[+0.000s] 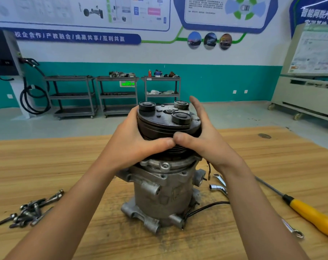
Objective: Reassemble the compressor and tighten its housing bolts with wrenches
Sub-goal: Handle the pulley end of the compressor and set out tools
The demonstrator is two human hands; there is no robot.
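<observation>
One pulley (168, 126), clasped from both sides: my left grip (138, 145) curled round its left, my right grip (202, 141) closed on its right, thumbs touching in front. It tops the compressor (163, 196), upright at mid worktop (65, 162). Bolts (28, 212) heaped near left edge; wrenches (218, 187), screwdriver (309, 212) toward right edge.

Blue wall banner (65, 37): 校企合作/产教融合/成果共享/互利共赢. Right wall panel (318, 13): 智能网联汽车.
</observation>
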